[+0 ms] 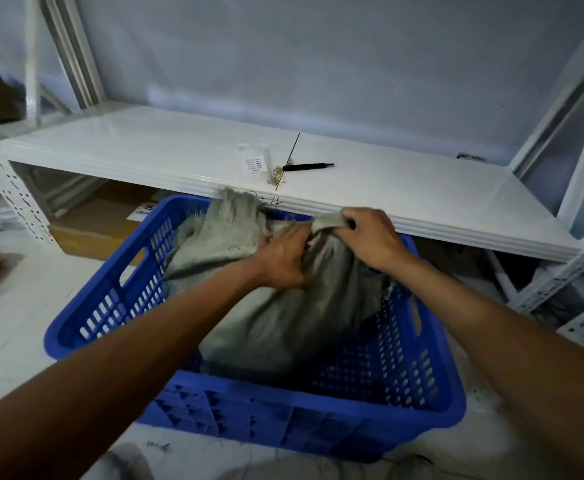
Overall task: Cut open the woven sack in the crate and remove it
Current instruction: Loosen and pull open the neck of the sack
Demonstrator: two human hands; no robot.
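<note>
Clenched on a fold of the grey woven sack [283,317], the right hand [368,237] grips; beside it the left hand [282,261] presses straight-fingered. Below, in the blue slotted plastic crate [283,420], frayed weave may snag.

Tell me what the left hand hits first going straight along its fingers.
Likely the bunch of woven sack gripped by the right hand, just ahead of the left hand; depth is unclear.

Dim bluish light, wide-angle edge distortion
</note>
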